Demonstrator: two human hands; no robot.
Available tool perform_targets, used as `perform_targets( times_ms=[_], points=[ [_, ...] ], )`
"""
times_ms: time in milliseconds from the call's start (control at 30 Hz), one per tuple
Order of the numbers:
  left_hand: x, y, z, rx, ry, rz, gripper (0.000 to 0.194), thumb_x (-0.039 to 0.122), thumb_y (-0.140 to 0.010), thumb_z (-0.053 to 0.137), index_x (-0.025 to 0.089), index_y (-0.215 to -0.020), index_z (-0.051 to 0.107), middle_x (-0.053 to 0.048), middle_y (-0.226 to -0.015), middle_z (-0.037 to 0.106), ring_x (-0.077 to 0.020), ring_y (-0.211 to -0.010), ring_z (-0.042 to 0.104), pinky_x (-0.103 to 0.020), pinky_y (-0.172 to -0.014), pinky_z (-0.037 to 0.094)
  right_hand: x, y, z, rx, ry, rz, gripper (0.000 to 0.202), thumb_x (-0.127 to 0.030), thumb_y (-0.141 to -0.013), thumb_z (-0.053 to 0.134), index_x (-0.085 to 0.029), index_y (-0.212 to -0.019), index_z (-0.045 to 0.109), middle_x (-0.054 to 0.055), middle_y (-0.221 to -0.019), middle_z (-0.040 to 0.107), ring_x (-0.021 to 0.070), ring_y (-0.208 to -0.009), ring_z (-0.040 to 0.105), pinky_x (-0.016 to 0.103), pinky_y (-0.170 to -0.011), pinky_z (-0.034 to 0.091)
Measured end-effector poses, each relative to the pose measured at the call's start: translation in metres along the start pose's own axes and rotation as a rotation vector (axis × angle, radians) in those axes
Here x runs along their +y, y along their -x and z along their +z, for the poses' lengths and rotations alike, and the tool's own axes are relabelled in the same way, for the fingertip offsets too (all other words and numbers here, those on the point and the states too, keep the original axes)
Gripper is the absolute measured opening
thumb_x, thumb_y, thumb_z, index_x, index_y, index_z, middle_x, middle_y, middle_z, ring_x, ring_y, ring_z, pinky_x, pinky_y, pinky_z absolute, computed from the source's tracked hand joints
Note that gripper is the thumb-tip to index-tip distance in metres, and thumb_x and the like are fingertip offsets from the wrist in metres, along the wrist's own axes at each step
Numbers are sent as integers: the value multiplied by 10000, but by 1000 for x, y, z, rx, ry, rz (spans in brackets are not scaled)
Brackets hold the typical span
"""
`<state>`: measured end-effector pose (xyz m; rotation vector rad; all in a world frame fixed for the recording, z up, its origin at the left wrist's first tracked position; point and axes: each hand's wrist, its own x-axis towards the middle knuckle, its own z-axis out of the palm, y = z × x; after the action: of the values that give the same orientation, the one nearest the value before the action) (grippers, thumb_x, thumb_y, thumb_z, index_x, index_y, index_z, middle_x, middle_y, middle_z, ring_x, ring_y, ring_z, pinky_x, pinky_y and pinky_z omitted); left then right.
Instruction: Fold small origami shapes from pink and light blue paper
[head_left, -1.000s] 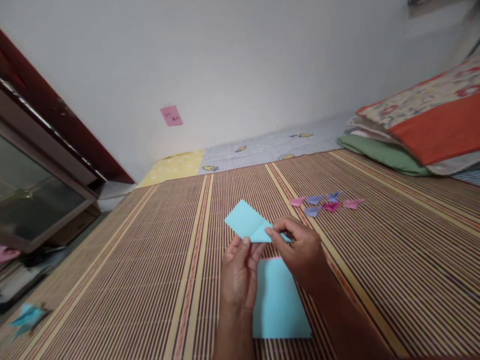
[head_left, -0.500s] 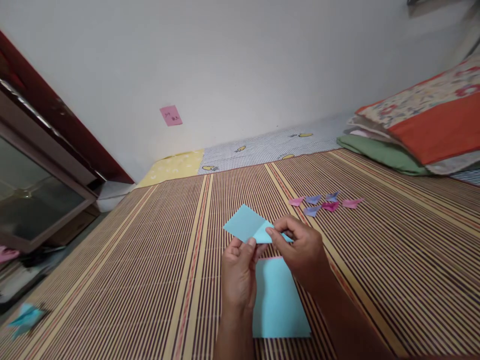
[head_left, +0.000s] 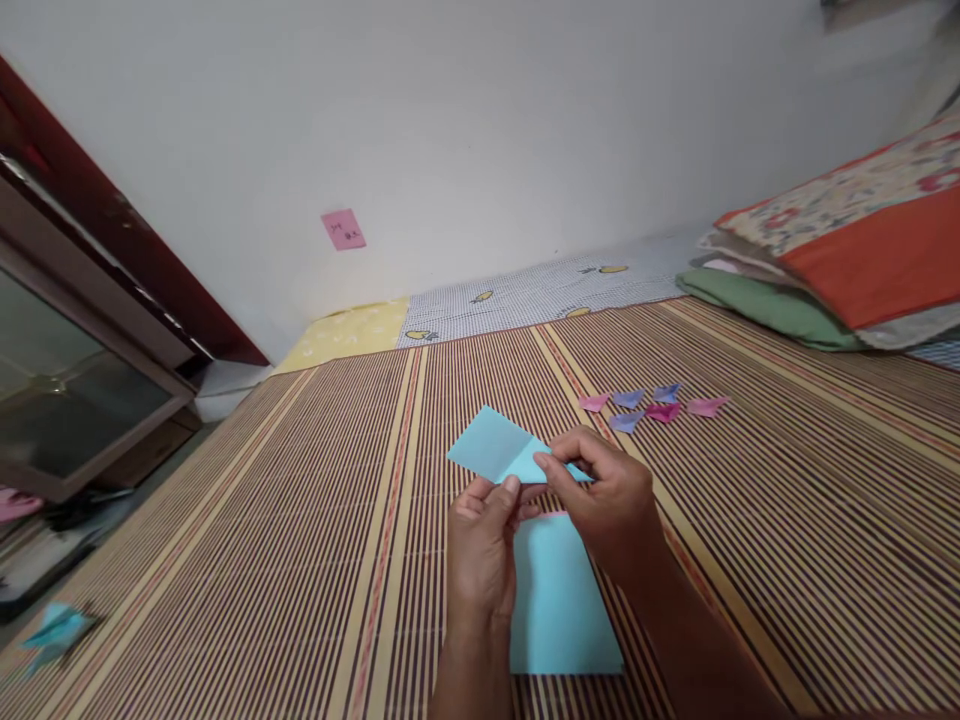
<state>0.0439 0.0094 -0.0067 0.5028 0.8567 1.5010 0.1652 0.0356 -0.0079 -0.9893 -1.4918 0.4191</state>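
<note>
Above the striped mat I hold a light blue sheet of paper (head_left: 489,444), folded at its right end into a slanted point. My left hand (head_left: 484,535) pinches its lower edge, thumb on top and fingers underneath. On the folded flap, my right hand (head_left: 604,490) grips the paper between thumb and fingers near the right tip. Below both hands lies a stack of light blue paper (head_left: 568,600) on the mat, with a thin pink edge showing at its top. My right wrist passes beside the stack.
Several small folded paper pieces (head_left: 663,411), pink, purple and magenta, lie on the striped mat (head_left: 300,520). A crumpled blue paper piece (head_left: 58,630) sits far left. Folded bedding (head_left: 870,260) is piled at the right. A pink note (head_left: 343,229) sticks to the wall.
My left thumb has slid slightly right along the paper's lower edge. Both hands still hold the sheet, and the view has shifted a little.
</note>
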Motion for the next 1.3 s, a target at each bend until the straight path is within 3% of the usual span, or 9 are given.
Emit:
perform_targets(
  times_ms=[167,433,667,1067,1300],
  points=[
    [-1,2,1,-30,22,12,326,213,-616,933,108,-892,794,-82,-789,811,-147,-643,748,-188,-591,564,1,0,-1,22,4,-8,205,-149,-905,639,-210,-725,562,-18,-737,598,160,-692,582,299,-665,452],
    [1,1,1,-1,46,18,320,301,-652,919,104,-861,778,-130,-882,820,-217,-755,783,-230,-606,565,-1,-1,-4,33,20,-34,190,-150,-913,627,-215,-740,584,4,-780,646,175,-737,619,308,-684,471],
    [0,2,3,7,38,38,312,316,-639,920,117,-822,763,-111,-826,818,-233,-742,783,-244,-589,553,-5,0,-3,20,-28,70,176,-190,-910,641,-206,-739,601,8,-768,641,175,-705,610,318,-677,476],
    [1,0,3,32,109,-49,337,209,-545,962,114,-805,771,-49,-745,784,-136,-640,723,-193,-581,519,-4,-1,-3,3,-51,62,193,-175,-893,640,-215,-719,566,5,-749,618,179,-708,599,321,-673,480],
    [-1,-3,-1,54,122,-8,292,190,-537,956,113,-720,742,-41,-733,771,-111,-614,696,-198,-620,531,-4,-1,-2,8,-50,61,191,-172,-880,647,-215,-717,558,8,-751,628,179,-715,611,327,-680,498]
  ],
)
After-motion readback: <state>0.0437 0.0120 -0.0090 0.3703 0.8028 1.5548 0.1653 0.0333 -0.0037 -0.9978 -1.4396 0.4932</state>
